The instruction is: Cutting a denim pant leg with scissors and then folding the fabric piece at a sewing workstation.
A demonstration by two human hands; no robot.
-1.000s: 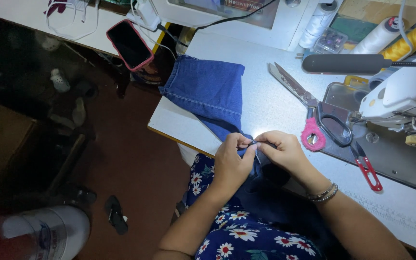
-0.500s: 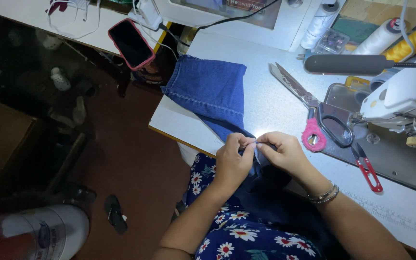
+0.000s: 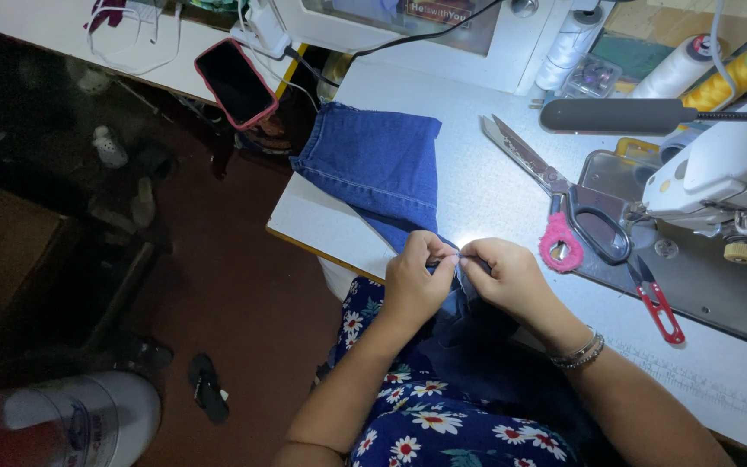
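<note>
Denim (image 3: 373,169) in the middle of the frame, a blue folded piece lying on the pale table (image 3: 494,203), its long axis running from the upper left of the frame down toward the lower centre, where the near end drops over the table edge into the person's lap. Left hand (image 3: 415,281) and right hand (image 3: 510,278) meet just below centre, fingertips pinched together on the cloth's near edge, thumbs nearly touching each other; whatever small thing sits between them is too tiny to tell. Big scissors (image 3: 555,186) with a pink-wrapped handle lie just right of the hands, blades pointing to the upper left. Small red snips (image 3: 657,303) rest further right, beside the sewing machine (image 3: 719,173). A phone in a pink case (image 3: 235,82) sits at upper left. Compared with a second ago, the hands hold the same pinch at the same spot, and the denim has not shifted.
</note>
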